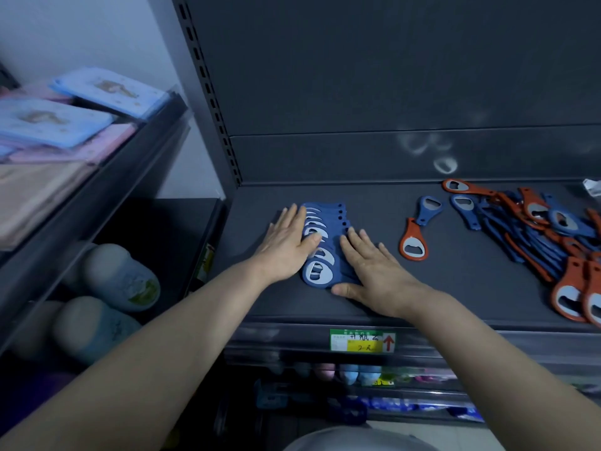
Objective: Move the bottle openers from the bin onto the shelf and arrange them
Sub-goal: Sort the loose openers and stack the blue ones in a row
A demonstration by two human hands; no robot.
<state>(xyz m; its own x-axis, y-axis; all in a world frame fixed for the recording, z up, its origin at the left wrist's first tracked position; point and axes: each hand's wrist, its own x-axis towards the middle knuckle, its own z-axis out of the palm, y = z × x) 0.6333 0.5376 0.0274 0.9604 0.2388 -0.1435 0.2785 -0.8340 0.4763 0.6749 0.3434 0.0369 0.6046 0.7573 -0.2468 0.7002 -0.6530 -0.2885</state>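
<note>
A row of several overlapping blue bottle openers lies on the dark shelf, left of centre. My left hand lies flat with straight fingers against the row's left side. My right hand lies flat against its right side, partly covering the handles. A loose orange opener and a blue opener lie to the right. A jumbled pile of orange and blue openers fills the shelf's right end. No bin is in view.
A price label hangs on the shelf's front edge. Lower shelves below hold small coloured goods. The neighbouring rack on the left carries folded cloth packs and rounded bottles. A white rim shows at the bottom edge.
</note>
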